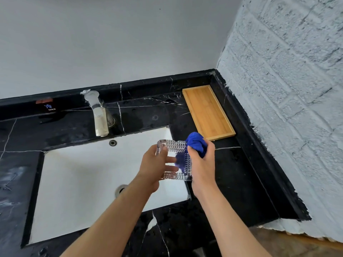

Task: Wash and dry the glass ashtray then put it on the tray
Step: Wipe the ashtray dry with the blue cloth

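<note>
At frame centre, over the sink [78,175], the left hand [155,166] has its grip clamped on the glass ashtray [175,160]. The right hand [202,164] is closed round a blue cloth [196,143], probably wiping inside. Work the cloth into each ridge. Upper right, the wooden tray [207,112] holds nothing.

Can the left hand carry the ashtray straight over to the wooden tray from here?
Probably yes. The left hand holds the glass ashtray above the sink, and the wooden tray sits bare beyond it; only the right hand with its blue cloth lies between.
</note>
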